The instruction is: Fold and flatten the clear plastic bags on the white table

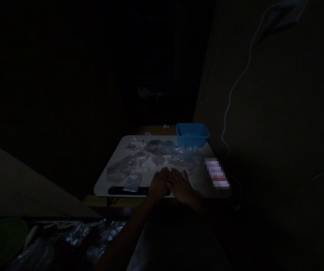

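My left hand and my right hand lie side by side, palms down, near the front edge of a small white table. The fingers of both are stretched out flat, pointing away from me. What lies under the palms is hidden. Just beyond the fingertips spread several crumpled clear plastic bags. To the left of my left hand, a small flat clear bag rests partly over a long dark strip along the table's edge. The room is very dim.
A blue plastic basket stands at the table's back right corner. A blurred-out lit rectangle is at the right edge, near a white cable on the wall. Lower left are shiny plastic wrappings and a green round basket.
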`<act>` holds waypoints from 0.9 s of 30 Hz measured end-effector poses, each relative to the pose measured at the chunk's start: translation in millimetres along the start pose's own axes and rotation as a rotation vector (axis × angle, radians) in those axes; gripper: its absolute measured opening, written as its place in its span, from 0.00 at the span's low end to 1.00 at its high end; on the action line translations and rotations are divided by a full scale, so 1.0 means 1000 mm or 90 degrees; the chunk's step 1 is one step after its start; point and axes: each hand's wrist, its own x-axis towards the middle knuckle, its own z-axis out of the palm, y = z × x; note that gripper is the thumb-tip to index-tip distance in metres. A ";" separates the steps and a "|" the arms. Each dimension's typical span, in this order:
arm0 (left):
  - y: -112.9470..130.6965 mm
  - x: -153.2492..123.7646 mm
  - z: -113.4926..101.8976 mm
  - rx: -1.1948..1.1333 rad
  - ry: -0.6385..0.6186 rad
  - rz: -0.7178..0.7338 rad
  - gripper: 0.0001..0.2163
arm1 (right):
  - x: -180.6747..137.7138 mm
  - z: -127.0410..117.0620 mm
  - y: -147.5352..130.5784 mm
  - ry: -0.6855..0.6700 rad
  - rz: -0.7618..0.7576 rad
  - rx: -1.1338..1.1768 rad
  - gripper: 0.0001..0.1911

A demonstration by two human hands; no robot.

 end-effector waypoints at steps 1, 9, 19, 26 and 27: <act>0.000 0.000 0.000 -0.001 0.002 -0.002 0.22 | 0.000 0.000 0.000 -0.001 0.000 -0.001 0.29; 0.001 0.000 -0.001 -0.019 0.025 -0.006 0.19 | 0.001 0.002 0.000 -0.005 0.002 0.001 0.28; 0.001 0.001 0.002 0.022 -0.011 -0.014 0.23 | -0.001 -0.001 0.002 0.004 0.008 -0.009 0.28; 0.002 0.001 0.006 0.031 0.037 -0.029 0.20 | -0.009 -0.003 0.017 0.009 0.069 -0.038 0.30; 0.002 0.001 0.006 0.031 0.042 -0.027 0.20 | -0.010 -0.003 0.020 0.012 0.078 -0.044 0.30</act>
